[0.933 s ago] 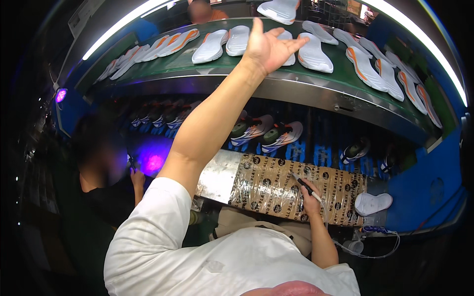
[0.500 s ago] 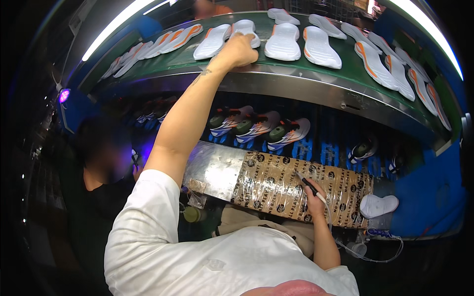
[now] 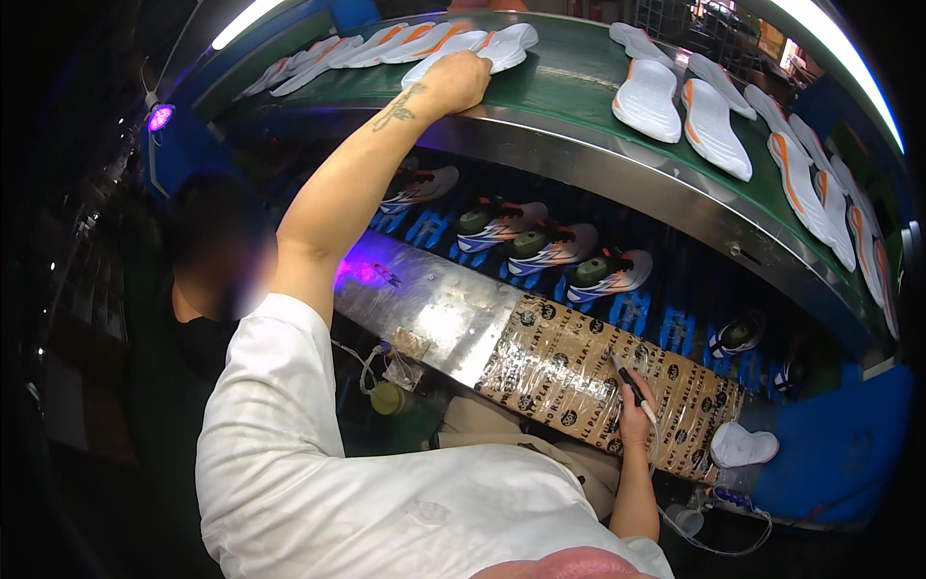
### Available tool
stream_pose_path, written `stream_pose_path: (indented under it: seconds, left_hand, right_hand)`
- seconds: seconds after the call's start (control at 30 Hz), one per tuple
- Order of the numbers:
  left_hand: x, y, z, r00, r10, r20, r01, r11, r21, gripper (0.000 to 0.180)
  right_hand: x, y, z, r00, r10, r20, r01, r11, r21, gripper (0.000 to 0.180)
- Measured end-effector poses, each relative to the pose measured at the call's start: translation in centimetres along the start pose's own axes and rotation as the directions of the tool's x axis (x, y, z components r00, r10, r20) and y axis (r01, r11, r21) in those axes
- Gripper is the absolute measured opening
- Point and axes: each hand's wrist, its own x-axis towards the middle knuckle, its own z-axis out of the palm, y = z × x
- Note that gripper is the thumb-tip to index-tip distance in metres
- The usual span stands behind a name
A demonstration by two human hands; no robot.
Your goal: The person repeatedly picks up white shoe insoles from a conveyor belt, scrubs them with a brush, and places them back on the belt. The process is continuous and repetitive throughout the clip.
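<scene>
"How far along is the left hand (image 3: pixel 461 82)?"
"Partway, I'd judge: it's curled at a white, orange-edged, foot-shaped sole (image 3: pixel 509 46), fingertips hidden, grip unclear. Close-set soles (image 3: pixel 386 45) line ten o'clock; spaced soles (image 3: pixel 646 101) at three o'clock lie untouched."
"Where's that first one?"
"Beside the knuckles, two o'clock, on the green belt (image 3: pixel 564 87)."
"And the right hand (image 3: pixel 635 422)?"
"Five o'clock, gripping a black-and-white pen-shaped tool (image 3: pixel 632 385)."

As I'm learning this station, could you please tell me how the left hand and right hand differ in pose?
The left hand is stretched out to the green belt, while the right hand is over the brown wrapped panel. The left hand overlaps a white sole, its grip unclear; the right hand holds a pen-shaped tool. Both hands are bare.
</scene>
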Motion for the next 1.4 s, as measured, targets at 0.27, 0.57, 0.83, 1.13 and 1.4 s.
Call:
stream_pose_path:
  seconds: [0.27, 0.57, 0.83, 1.13, 1.4]
  left_hand:
    - [-1.8, -8.2, 0.9, 0.705, -0.655, -0.270, 0.394, 0.679, -0.620, 0.052]
    - [1.7, -21.3, 9.1, 0.639, -0.767, 0.054, 0.769, 0.639, -0.020, 0.073]
    - [-0.6, -27.5, 11.2, 0.245, -0.943, 0.226, 0.615, -0.029, -0.788, 0.031]
    - [-10.3, -17.4, 1.4, 0.039, -0.990, 0.133, -0.077, -0.135, -0.988, 0.042]
    - [-24.2, -10.6, 0.6, -0.006, -0.996, 0.093, -0.292, -0.087, -0.952, 0.046]
  right_hand:
    - [0.0, -0.7, 0.1, 1.000, -0.003, -0.015, 0.002, 0.999, -0.037, 0.031]
    - [-0.2, -0.1, 0.3, 0.999, -0.052, -0.013, 0.051, 0.995, -0.081, 0.032]
    - [0.0, -1.7, 0.2, 0.997, 0.072, 0.016, -0.071, 0.994, -0.079, 0.033]
    - [0.4, -2.1, 0.5, 1.000, 0.021, 0.011, -0.020, 0.992, -0.124, 0.030]
    - [0.4, -0.1, 0.7, 1.000, -0.012, 0.000, 0.012, 0.999, 0.031, 0.035]
